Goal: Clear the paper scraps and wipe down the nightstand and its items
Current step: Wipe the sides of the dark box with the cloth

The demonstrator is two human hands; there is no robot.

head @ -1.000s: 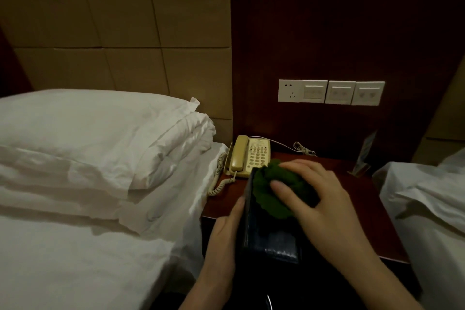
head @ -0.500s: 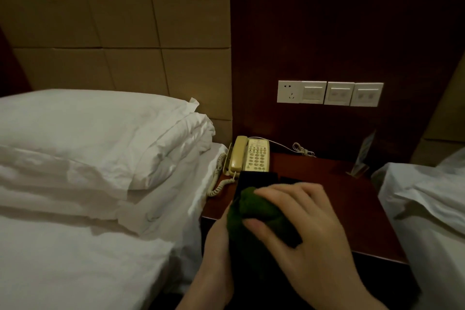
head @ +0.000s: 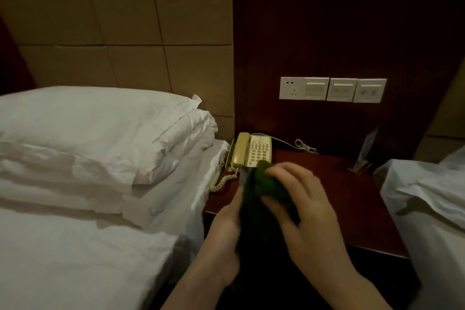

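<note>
The person stood over the dark red-brown wooden nightstand (head: 339,196) set between two white-sheeted beds. The left hand (head: 226,224) gripped a flat, dark rectangular item (head: 243,175), held upright just above the nightstand's front left corner; what the item was could not be made out in the dim light. The right hand (head: 309,211) had its fingers curled over a crumpled dark green cloth (head: 264,181) and pressed it against the item's face, blurred as in a wiping stroke.

At the back left corner sat a cream corded push-button telephone (head: 251,150), its coiled cord hanging off the left edge toward the bed (head: 75,246). A small clear acrylic card stand (head: 363,156) stood at the back right corner, under a row of white wall switches (head: 332,89).

No paper scraps showed on the visible top, so that part looked finished, though the hands hid the front left area. The wiping seemed midway: one item was in hand, while the telephone, the card stand and the nightstand's top gave no sign either way and probably remained to be done.
</note>
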